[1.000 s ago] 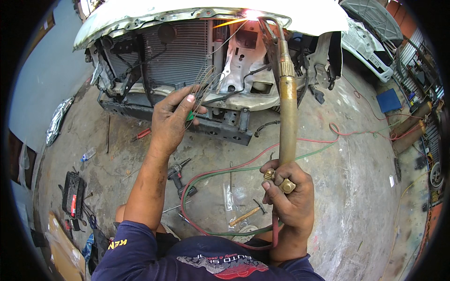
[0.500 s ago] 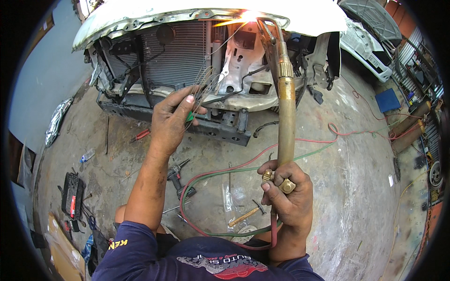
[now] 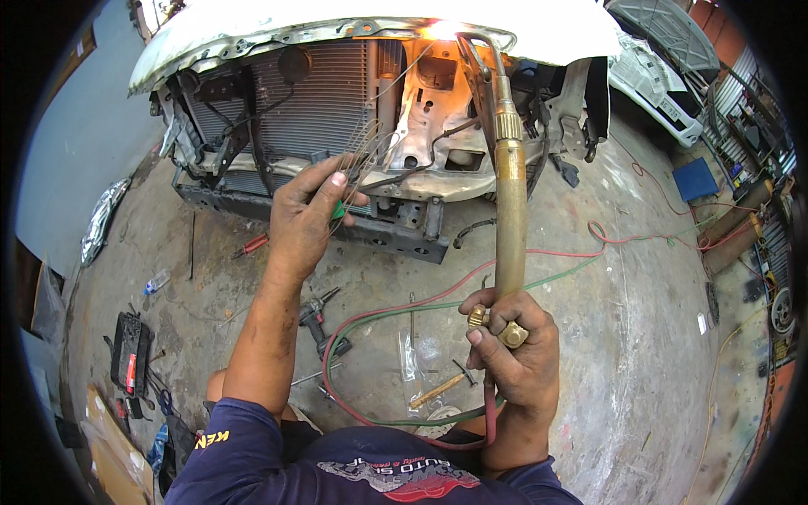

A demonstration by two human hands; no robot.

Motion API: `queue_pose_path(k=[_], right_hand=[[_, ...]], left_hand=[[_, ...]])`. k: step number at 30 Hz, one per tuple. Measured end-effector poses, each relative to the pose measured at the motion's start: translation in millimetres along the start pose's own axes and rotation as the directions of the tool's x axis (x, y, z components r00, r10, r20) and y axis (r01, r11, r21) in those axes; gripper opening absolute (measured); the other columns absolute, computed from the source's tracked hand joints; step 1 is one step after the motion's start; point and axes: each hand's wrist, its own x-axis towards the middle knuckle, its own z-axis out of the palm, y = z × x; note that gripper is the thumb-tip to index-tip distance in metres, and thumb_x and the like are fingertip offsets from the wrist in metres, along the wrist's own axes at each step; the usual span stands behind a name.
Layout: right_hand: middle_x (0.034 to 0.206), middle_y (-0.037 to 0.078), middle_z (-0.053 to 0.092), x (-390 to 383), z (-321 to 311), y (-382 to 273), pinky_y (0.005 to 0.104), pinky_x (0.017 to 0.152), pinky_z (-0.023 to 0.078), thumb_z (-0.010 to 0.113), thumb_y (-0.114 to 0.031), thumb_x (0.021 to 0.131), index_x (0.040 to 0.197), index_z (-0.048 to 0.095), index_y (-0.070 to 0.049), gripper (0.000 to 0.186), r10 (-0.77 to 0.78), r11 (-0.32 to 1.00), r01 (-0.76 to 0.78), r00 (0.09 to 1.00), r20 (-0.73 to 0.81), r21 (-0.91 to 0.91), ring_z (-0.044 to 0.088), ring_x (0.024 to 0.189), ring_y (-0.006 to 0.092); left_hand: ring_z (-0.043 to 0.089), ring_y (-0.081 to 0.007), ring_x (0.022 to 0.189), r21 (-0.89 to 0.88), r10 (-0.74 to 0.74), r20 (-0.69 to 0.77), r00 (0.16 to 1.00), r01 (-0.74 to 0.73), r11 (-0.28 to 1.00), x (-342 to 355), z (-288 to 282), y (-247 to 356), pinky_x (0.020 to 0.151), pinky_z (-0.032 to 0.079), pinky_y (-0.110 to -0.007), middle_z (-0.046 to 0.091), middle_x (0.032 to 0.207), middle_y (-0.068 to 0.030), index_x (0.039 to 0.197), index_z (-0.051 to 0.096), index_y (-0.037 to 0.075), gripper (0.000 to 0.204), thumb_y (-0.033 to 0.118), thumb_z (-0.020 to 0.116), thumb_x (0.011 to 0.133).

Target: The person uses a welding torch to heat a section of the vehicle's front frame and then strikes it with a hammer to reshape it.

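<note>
My left hand grips a bundle of thin wires with something green in its palm. One wire reaches up to a bright orange glow on the lip of the white front panel. My right hand is closed round the valve end of a brass torch, whose bent tip meets that glow. Behind the wires are a radiator and a bare metal bracket. Red and green hoses run from below the torch across the floor.
A cordless tool, hammer, red-handled tool, black case, bottle and cardboard lie on the concrete. A foil-wrapped piece rests by the left wall. A blue board and loose white bumper are at right.
The torch and my right hand have shifted slightly left. The flame streak that pointed left has gone, and an orange glow now spreads down onto the bracket. My left hand is almost unmoved.
</note>
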Motion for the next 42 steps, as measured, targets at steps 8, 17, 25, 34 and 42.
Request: queue_pose_path(k=[8,17,25,34,42], right_hand=[[0.104,0.023,0.072,-0.2,-0.5,0.9,0.028,0.053,0.055,0.074,0.005,0.09,0.092,0.055,-0.004,0.021,-0.014,1.0,0.014,1.0,0.003,0.008,0.072,0.06,0.0142],[0.093,0.019,0.072,-0.4,-1.4,-0.9,0.0289,0.058,0.055,0.074,0.006,0.09,0.09,0.055,-0.005,0.021,-0.004,1.0,0.004,1.0,0.002,-0.003,0.072,0.062,0.0145],[0.086,0.015,0.069,-1.6,-2.2,-2.2,0.0317,0.066,0.058,0.076,0.003,0.089,0.088,0.056,-0.005,0.022,0.016,1.0,-0.016,1.0,0.002,-0.01,0.072,0.066,0.015],[0.091,0.017,0.071,0.3,0.2,-4.2,0.0291,0.056,0.055,0.074,0.005,0.09,0.089,0.055,-0.004,0.021,0.01,1.0,-0.01,1.0,-0.006,-0.01,0.071,0.061,0.0132],[0.094,0.017,0.071,1.4,0.6,-2.8,0.0274,0.054,0.054,0.073,0.007,0.09,0.09,0.055,-0.004,0.021,0.02,0.999,-0.02,1.0,-0.009,0.026,0.07,0.061,0.0123]], left_hand=[[0.077,-0.0177,0.091,0.006,0.007,-0.001,1.0,-0.007,1.0,-0.2,0.4,-0.4,0.066,0.059,-0.026,0.077,0.107,-0.0119,0.137,0.069,-0.002,0.036,0.022,0.063,0.109],[0.077,-0.0177,0.09,0.009,0.014,-0.003,1.0,-0.014,1.0,0.8,1.0,-1.5,0.065,0.059,-0.026,0.077,0.105,-0.0112,0.137,0.069,-0.002,0.038,0.023,0.064,0.109],[0.077,-0.017,0.091,0.024,-0.001,-0.01,1.0,0.001,1.0,-0.2,1.4,-0.4,0.065,0.059,-0.025,0.077,0.105,-0.0105,0.137,0.069,-0.001,0.036,0.022,0.063,0.11],[0.077,-0.0168,0.091,0.012,-0.005,-0.001,1.0,0.005,1.0,3.2,2.9,1.0,0.066,0.058,-0.025,0.076,0.105,-0.0104,0.137,0.068,-0.002,0.036,0.021,0.062,0.11],[0.077,-0.0161,0.089,0.023,0.001,-0.002,1.0,-0.001,1.0,6.0,3.3,-0.7,0.066,0.058,-0.025,0.077,0.1,-0.0102,0.138,0.068,-0.002,0.036,0.021,0.062,0.11]])
